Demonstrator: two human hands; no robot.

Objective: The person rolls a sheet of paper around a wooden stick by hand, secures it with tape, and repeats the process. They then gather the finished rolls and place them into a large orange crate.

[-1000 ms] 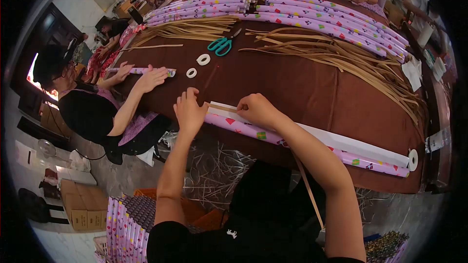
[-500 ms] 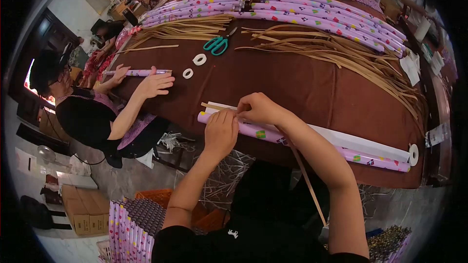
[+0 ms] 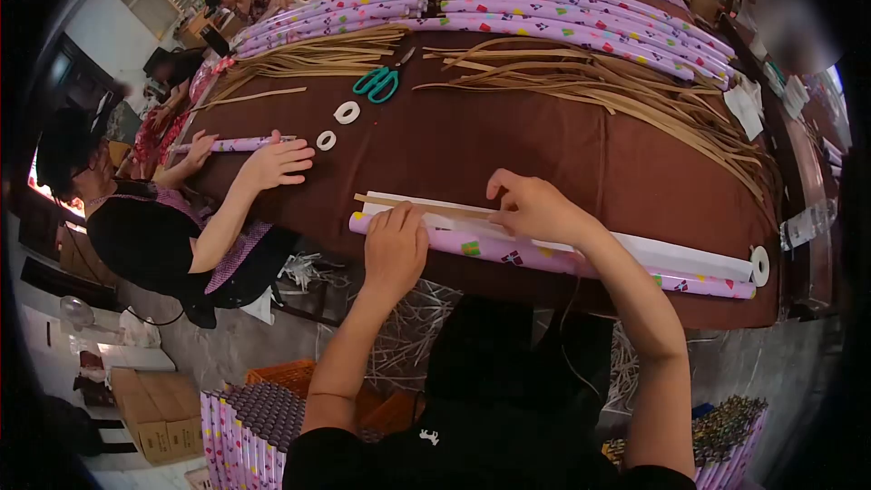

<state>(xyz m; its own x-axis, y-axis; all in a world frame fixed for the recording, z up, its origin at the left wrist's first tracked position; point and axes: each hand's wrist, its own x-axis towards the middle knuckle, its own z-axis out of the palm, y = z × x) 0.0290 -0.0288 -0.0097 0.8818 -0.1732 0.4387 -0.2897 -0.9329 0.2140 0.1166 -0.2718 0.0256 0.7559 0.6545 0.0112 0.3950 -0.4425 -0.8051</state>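
Observation:
A purple patterned roll lies along the table's near edge, with a white strip of its paper unrolled on the far side. My left hand is curved over the roll near its left end, fingertips on the white paper. A tan flat strip lies lengthwise on that white paper, running under the left fingertips. My right hand pinches this strip farther right, its index finger bent. What lies under the right palm is hidden.
Green-handled scissors, white tape rolls and bundled tan strips lie on the brown table. Finished purple rolls are stacked behind. A co-worker handles a roll at left. Another tape roll sits right.
My right hand has moved right, away from my left hand, along the tan strip. The strip that hung down past the table edge now lies more along the paper. The view has shifted slightly.

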